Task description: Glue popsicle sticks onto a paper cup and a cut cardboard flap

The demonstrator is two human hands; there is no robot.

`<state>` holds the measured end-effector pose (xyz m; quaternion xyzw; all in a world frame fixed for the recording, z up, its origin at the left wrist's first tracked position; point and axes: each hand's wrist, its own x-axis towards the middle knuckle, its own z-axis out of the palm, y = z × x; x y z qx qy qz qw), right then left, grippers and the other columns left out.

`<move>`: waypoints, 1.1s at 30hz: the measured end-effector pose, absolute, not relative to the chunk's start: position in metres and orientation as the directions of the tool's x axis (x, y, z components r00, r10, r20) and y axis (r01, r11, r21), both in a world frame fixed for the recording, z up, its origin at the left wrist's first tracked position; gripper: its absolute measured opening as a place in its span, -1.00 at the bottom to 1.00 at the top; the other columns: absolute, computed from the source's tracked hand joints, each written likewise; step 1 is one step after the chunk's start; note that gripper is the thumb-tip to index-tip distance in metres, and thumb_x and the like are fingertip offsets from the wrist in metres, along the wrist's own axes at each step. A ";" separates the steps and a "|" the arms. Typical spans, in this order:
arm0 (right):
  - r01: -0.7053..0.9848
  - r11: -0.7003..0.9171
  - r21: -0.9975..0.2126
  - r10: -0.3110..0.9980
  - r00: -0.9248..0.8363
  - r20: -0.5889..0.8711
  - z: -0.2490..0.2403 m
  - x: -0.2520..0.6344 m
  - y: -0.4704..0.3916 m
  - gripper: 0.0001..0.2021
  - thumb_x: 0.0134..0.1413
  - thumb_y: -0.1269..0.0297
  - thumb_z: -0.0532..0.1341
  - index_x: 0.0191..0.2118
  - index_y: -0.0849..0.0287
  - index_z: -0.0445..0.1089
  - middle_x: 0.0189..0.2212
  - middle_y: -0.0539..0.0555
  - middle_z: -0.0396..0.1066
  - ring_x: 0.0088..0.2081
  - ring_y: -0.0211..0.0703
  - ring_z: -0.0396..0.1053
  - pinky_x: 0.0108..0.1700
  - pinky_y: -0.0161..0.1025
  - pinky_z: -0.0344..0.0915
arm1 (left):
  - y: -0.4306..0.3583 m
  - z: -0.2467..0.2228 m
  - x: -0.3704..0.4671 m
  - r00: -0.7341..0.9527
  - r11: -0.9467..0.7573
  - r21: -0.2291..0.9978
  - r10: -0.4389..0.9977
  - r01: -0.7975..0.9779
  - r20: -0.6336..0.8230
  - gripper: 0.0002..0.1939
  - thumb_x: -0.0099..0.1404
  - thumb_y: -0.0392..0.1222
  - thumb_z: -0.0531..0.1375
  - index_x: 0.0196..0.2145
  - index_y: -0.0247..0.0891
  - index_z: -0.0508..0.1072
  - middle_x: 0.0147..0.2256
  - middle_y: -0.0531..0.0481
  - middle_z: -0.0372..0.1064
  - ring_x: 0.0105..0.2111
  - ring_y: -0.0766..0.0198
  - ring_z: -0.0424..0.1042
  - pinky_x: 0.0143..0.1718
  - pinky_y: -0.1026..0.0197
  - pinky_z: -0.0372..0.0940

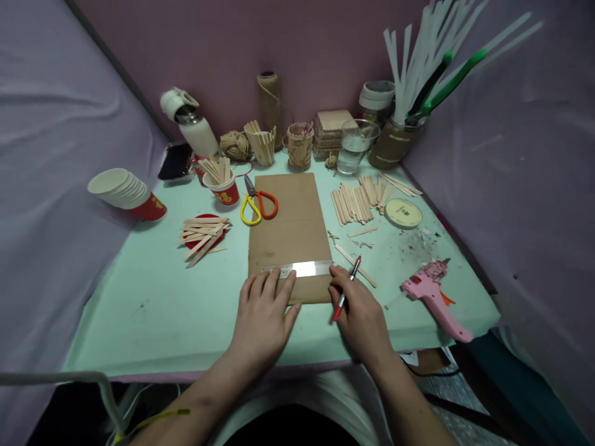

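left hand (263, 313): palm down, fingers spread flat, pressing the left end of the ruler (302, 269) onto the cardboard (288, 229).
right hand (360, 313): fingers closed around a pen (346, 289), tip end up near the ruler's right end; fingertips touch the cardboard's lower right corner.
ruler: clear strip, lying straight across the cardboard close to its near edge.
cardboard: brown sheet, flat at the middle of the desk (153, 310), long side running away from the person.
pen: red and black, tilted, held just right of the cardboard.
scissors (257, 203): yellow and orange handles, touching the cardboard's left edge, far end.
loose sticks (356, 201): wooden, in a row right of the cardboard; one long stick (356, 265) lies just beyond the right hand.
stick pile (202, 235): on a red disc, left of the cardboard.
glue gun (434, 297): pink, near the desk's right front corner, well apart from the hands.
cup stack (127, 193): on its side, far left.
red cup (220, 183): upright, holding sticks, beside the scissors.
back row: twine spool (269, 99), bottle (190, 124), glass (356, 145), jar with white strips (395, 139).
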<state>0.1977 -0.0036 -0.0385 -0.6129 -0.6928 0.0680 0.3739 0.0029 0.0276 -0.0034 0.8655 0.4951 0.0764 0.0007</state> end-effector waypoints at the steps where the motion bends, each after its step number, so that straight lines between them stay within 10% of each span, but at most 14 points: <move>1: 0.797 0.242 -0.553 0.900 0.028 0.434 -0.038 0.198 -0.004 -0.68 0.24 0.43 0.10 0.09 0.12 0.28 -0.01 0.19 0.46 0.06 0.02 0.40 0.05 0.02 0.39 | 0.028 -0.005 0.002 0.499 -0.511 0.074 0.856 0.856 0.137 -0.48 0.37 -0.02 0.08 0.23 -0.18 0.25 0.15 -0.22 0.26 0.10 -0.06 0.22 0.16 -0.15 0.09; 33: 0.797 0.225 -0.561 0.907 0.039 0.420 -0.041 0.198 -0.004 -0.71 0.24 0.46 0.10 0.05 0.16 0.31 -0.01 0.22 0.45 0.10 0.02 0.37 0.07 0.02 0.38 | 0.027 -0.015 -0.001 0.495 -0.512 0.095 0.855 0.854 0.153 -0.46 0.36 -0.05 0.09 0.26 -0.17 0.21 0.18 -0.22 0.20 0.11 -0.07 0.17 0.17 -0.15 0.07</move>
